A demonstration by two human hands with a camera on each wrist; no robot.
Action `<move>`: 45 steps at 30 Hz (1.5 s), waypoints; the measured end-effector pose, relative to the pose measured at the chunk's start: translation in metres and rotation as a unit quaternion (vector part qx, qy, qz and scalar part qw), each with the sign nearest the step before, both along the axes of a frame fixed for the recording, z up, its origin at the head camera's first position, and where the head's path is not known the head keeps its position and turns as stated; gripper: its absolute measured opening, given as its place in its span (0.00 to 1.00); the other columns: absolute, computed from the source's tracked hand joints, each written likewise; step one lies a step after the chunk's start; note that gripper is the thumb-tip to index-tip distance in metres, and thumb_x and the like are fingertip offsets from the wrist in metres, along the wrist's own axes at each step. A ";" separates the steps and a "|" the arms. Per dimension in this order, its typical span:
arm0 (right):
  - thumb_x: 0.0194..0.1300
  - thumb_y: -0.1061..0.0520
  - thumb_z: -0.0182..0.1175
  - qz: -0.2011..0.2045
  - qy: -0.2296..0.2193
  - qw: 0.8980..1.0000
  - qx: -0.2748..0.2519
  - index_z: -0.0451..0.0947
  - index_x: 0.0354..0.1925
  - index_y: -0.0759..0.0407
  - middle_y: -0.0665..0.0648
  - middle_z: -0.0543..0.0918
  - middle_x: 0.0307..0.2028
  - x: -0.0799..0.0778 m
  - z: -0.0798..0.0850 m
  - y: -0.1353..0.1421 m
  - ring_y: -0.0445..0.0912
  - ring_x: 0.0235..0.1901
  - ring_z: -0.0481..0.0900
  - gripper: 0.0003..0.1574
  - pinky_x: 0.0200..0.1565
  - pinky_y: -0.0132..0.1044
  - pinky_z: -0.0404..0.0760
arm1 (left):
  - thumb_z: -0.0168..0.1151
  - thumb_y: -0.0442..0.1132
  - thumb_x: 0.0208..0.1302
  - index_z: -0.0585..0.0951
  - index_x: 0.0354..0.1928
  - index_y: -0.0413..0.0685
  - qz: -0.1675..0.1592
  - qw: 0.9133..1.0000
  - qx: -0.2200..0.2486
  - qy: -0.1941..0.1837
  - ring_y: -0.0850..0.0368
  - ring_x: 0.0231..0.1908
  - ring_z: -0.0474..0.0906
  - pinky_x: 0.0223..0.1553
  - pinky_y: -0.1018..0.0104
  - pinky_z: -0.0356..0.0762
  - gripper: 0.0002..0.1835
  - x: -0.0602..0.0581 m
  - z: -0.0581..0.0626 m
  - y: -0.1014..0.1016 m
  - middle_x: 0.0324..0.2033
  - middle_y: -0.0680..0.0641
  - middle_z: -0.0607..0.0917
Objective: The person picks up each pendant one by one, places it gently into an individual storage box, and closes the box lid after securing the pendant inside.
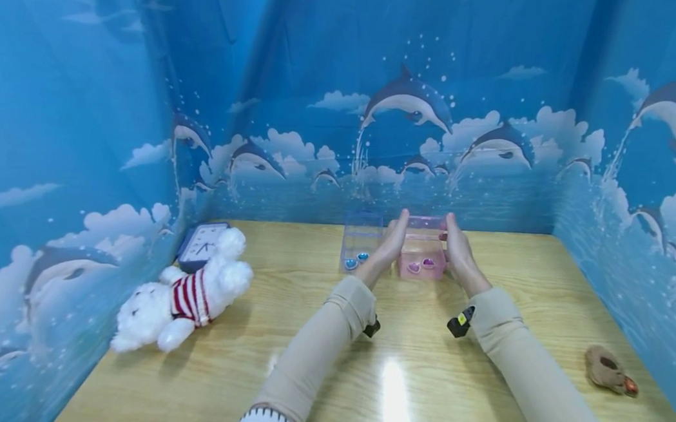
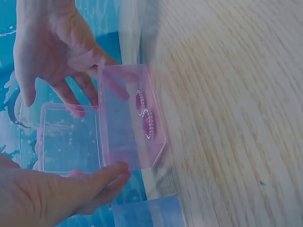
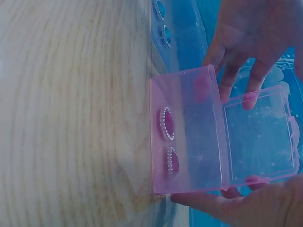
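Observation:
A see-through pink box (image 1: 408,276) stands on the wooden table with its lid (image 2: 71,137) swung up at the back. Two pink gem pieces edged with small beads (image 3: 167,125) show at its front. My left hand (image 1: 393,243) is at the box's left side, thumb up, its straight fingers touching the wall. On the opposite side my right hand (image 1: 461,254) has its fingers stretched along the wall and behind the lid. A similar blue box (image 1: 362,241), also with its lid up, sits just left of my left hand, with two blue gem pieces (image 1: 351,263) at its front.
At the left lies a white plush toy (image 1: 151,312) in a red striped top, against a square clock (image 1: 201,244). A small brown object with a reddish tip (image 1: 606,369) rests near the right edge. A blue dolphin-print curtain (image 1: 323,74) surrounds the table (image 1: 419,397).

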State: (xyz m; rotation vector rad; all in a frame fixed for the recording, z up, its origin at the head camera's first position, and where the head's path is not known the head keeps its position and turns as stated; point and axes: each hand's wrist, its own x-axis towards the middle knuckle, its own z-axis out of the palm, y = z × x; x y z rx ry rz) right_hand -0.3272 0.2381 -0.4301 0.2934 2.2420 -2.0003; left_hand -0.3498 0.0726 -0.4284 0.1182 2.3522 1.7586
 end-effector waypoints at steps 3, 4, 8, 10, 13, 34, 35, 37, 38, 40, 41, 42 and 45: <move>0.80 0.24 0.22 -0.004 0.032 0.998 0.046 0.48 0.83 0.65 0.72 0.54 0.81 0.002 -0.003 -0.001 0.71 0.80 0.54 0.56 0.81 0.65 0.56 | 0.29 0.74 0.78 0.61 0.82 0.46 0.016 1.000 -0.014 0.015 0.40 0.82 0.56 0.84 0.39 0.50 0.47 0.002 0.000 0.002 0.82 0.41 0.62; 0.81 0.26 0.23 -0.006 0.041 0.997 0.066 0.49 0.82 0.66 0.73 0.55 0.81 0.003 -0.004 -0.002 0.69 0.80 0.54 0.55 0.82 0.64 0.56 | 0.31 0.71 0.79 0.63 0.81 0.45 0.022 0.999 -0.020 0.018 0.40 0.81 0.59 0.84 0.41 0.53 0.45 0.003 -0.001 0.003 0.80 0.41 0.65; 0.84 0.34 0.26 -0.015 0.055 0.990 0.126 0.54 0.80 0.68 0.72 0.59 0.80 0.004 -0.008 -0.002 0.67 0.80 0.58 0.49 0.83 0.59 0.56 | 0.38 0.61 0.82 0.69 0.76 0.45 0.039 0.999 -0.030 0.020 0.42 0.77 0.67 0.81 0.47 0.63 0.35 0.005 -0.003 0.006 0.75 0.41 0.73; 0.84 0.38 0.29 -0.019 0.052 0.989 0.136 0.57 0.79 0.69 0.71 0.60 0.80 0.004 -0.009 -0.001 0.66 0.80 0.59 0.45 0.83 0.57 0.56 | 0.40 0.57 0.82 0.70 0.75 0.46 0.043 0.998 -0.035 0.019 0.43 0.75 0.69 0.80 0.48 0.65 0.32 0.006 -0.004 0.007 0.74 0.42 0.74; 0.83 0.42 0.29 -0.013 0.049 0.987 0.151 0.58 0.79 0.70 0.72 0.61 0.80 0.005 -0.010 0.000 0.65 0.80 0.59 0.43 0.83 0.57 0.56 | 0.42 0.53 0.81 0.72 0.73 0.44 0.045 0.998 -0.035 0.025 0.43 0.73 0.71 0.78 0.48 0.67 0.28 0.008 -0.006 0.008 0.72 0.41 0.76; 0.83 0.61 0.35 0.070 0.061 0.979 0.182 0.42 0.83 0.69 0.76 0.49 0.82 0.017 -0.020 0.001 0.70 0.83 0.45 0.37 0.84 0.64 0.46 | 0.55 0.21 0.65 0.78 0.66 0.44 0.005 0.992 -0.102 0.081 0.44 0.65 0.74 0.70 0.51 0.77 0.28 0.012 -0.026 0.004 0.64 0.38 0.77; 0.83 0.61 0.36 0.069 0.062 0.979 0.182 0.42 0.83 0.69 0.76 0.49 0.82 0.017 -0.021 0.001 0.70 0.83 0.46 0.37 0.83 0.64 0.46 | 0.55 0.20 0.65 0.78 0.66 0.44 0.003 0.990 -0.108 0.088 0.44 0.64 0.74 0.70 0.51 0.77 0.28 0.012 -0.026 0.004 0.64 0.38 0.77; 0.82 0.63 0.36 0.068 0.064 0.979 0.180 0.42 0.83 0.67 0.77 0.49 0.82 0.017 -0.023 0.002 0.71 0.82 0.47 0.38 0.83 0.65 0.47 | 0.56 0.20 0.65 0.78 0.66 0.45 0.001 0.988 -0.118 0.096 0.44 0.66 0.73 0.71 0.51 0.76 0.28 0.013 -0.026 0.004 0.66 0.39 0.76; 0.82 0.63 0.36 0.068 0.066 0.979 0.182 0.42 0.83 0.67 0.77 0.49 0.81 0.016 -0.024 0.003 0.72 0.81 0.48 0.37 0.82 0.66 0.49 | 0.56 0.20 0.65 0.78 0.66 0.46 0.001 0.988 -0.121 0.097 0.44 0.68 0.72 0.72 0.50 0.75 0.28 0.013 -0.026 0.004 0.67 0.39 0.76; 0.83 0.63 0.36 0.067 0.069 0.978 0.185 0.42 0.83 0.67 0.78 0.49 0.81 0.016 -0.026 0.003 0.73 0.80 0.50 0.37 0.82 0.67 0.51 | 0.56 0.20 0.66 0.77 0.67 0.47 -0.001 0.987 -0.126 0.099 0.43 0.70 0.70 0.74 0.49 0.73 0.29 0.015 -0.025 0.005 0.70 0.40 0.74; 0.82 0.64 0.36 0.066 0.071 0.978 0.187 0.42 0.83 0.66 0.78 0.50 0.81 0.016 -0.026 0.003 0.74 0.80 0.51 0.37 0.81 0.67 0.52 | 0.56 0.20 0.66 0.77 0.67 0.48 -0.003 0.987 -0.127 0.098 0.43 0.71 0.70 0.75 0.48 0.73 0.29 0.016 -0.025 0.005 0.71 0.40 0.73; 0.83 0.64 0.36 0.066 0.072 0.977 0.190 0.42 0.83 0.66 0.78 0.50 0.81 0.015 -0.026 0.003 0.74 0.80 0.52 0.37 0.81 0.67 0.53 | 0.56 0.20 0.66 0.77 0.67 0.48 -0.005 0.987 -0.129 0.098 0.42 0.72 0.69 0.75 0.48 0.72 0.29 0.016 -0.025 0.005 0.71 0.40 0.72; 0.83 0.63 0.36 0.068 0.075 0.974 0.205 0.42 0.83 0.67 0.78 0.50 0.81 0.015 -0.028 0.004 0.75 0.79 0.52 0.37 0.81 0.68 0.53 | 0.55 0.20 0.67 0.75 0.68 0.49 -0.011 0.986 -0.136 0.100 0.43 0.71 0.70 0.74 0.48 0.74 0.30 0.018 -0.026 0.006 0.71 0.41 0.71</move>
